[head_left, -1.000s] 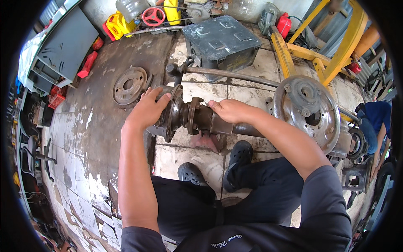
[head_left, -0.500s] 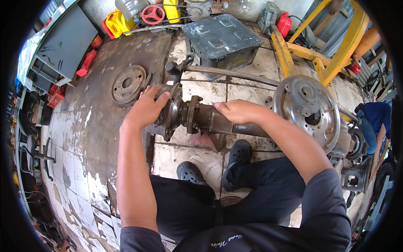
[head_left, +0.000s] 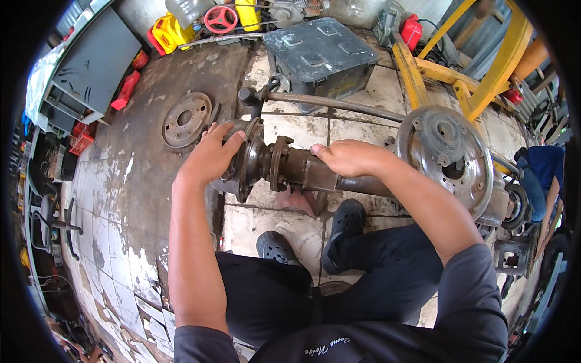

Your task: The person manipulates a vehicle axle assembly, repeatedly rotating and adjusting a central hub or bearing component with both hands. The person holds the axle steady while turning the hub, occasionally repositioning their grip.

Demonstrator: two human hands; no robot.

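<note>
Left hand (head_left: 209, 158) grips axle hub flange (head_left: 249, 158); right hand (head_left: 350, 158) wraps axle tube (head_left: 305, 171) just beside flange.

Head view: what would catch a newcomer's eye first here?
The rusty axle lying across the middle, with the left hand cupped on its flanged end and the right hand resting on the tube. At right stands its big round hub plate; a loose disc lies on the floor at upper left.
</note>
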